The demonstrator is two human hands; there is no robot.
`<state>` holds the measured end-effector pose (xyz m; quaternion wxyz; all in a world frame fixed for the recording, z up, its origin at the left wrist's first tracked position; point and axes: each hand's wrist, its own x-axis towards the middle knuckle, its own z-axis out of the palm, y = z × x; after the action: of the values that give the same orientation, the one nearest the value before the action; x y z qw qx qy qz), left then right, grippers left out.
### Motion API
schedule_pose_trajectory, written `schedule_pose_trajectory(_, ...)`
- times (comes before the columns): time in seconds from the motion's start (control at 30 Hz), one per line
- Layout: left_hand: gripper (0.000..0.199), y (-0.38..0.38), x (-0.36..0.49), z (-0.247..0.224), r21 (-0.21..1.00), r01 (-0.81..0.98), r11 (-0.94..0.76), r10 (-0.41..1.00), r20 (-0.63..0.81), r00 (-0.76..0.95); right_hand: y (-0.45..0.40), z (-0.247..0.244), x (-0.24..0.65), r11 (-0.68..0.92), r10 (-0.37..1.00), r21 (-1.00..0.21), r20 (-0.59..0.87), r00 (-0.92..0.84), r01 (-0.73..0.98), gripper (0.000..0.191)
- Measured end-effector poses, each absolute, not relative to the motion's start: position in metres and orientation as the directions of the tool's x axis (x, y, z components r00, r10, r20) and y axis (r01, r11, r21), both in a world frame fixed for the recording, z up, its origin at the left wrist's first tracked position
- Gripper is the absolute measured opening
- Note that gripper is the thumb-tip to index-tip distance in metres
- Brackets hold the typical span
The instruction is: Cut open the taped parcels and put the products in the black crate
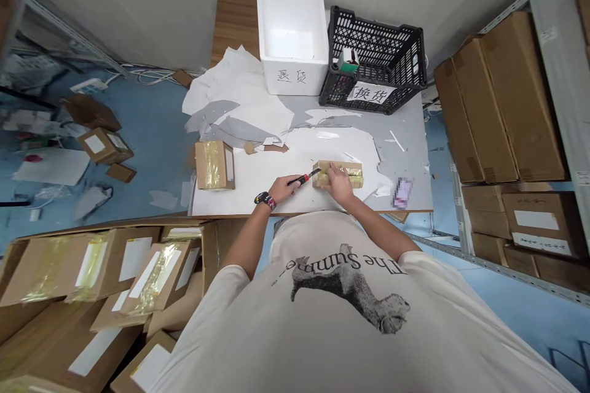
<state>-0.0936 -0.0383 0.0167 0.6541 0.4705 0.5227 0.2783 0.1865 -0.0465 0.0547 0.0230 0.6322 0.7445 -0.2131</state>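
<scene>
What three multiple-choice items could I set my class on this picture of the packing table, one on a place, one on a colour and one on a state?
1. Where is the white foam box?
A. Next to the black plastic crate
B. Inside the crate
C. On the floor

2. What colour is the handle of the utility knife in the left hand?
A. Blue
B. Red
C. Green

3. What state is the cardboard box under the right hand in?
A. Open with its flaps up
B. Crushed flat
C. Shut and bound with tape

Answers:
1. A, since the foam box stands right beside the crate.
2. B, since red shows clearly on the grip.
3. C, since yellowish tape runs across its closed top.
</scene>
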Motion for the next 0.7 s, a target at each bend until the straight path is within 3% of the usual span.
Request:
schedule_pose_trajectory(0.23, 0.041, -0.019, -0.096, 0.02, 0.89, 0.239, 0.388, 0.788, -0.455, 0.415, -0.041, 0.058, 0.185, 0.116, 0.93, -0.279, -0.308, -0.203, 0.953, 0.054)
schedule_pose_trajectory(0.37, 0.039, -0.012, -0.099, 0.025, 0.855, 0.182, 0.485, 0.728, -0.511, 0.457, -0.04, 0.058, 0.186, 0.131, 0.932, -0.279, -0.294, -0.214, 0.951, 0.064)
schedule_pose_trajectory(0.57, 0.048, -0.029, -0.112, 0.024, 0.849, 0.112, 0.517, 0.766, -0.517, 0.382, -0.043, 0.067, 0.191, 0.131, 0.938, -0.304, -0.27, -0.218, 0.943, 0.034)
schedule_pose_trajectory(0.63, 0.051, -0.037, -0.121, 0.021, 0.823, 0.063, 0.565, 0.755, -0.546, 0.363, -0.044, 0.068, 0.195, 0.112, 0.951, -0.321, -0.24, -0.195, 0.941, 0.039)
schedule_pose_trajectory(0.7, 0.054, -0.044, -0.13, 0.017, 0.809, -0.035, 0.586, 0.792, -0.564, 0.233, -0.045, 0.068, 0.199, 0.104, 0.963, -0.316, -0.207, -0.175, 0.943, 0.048)
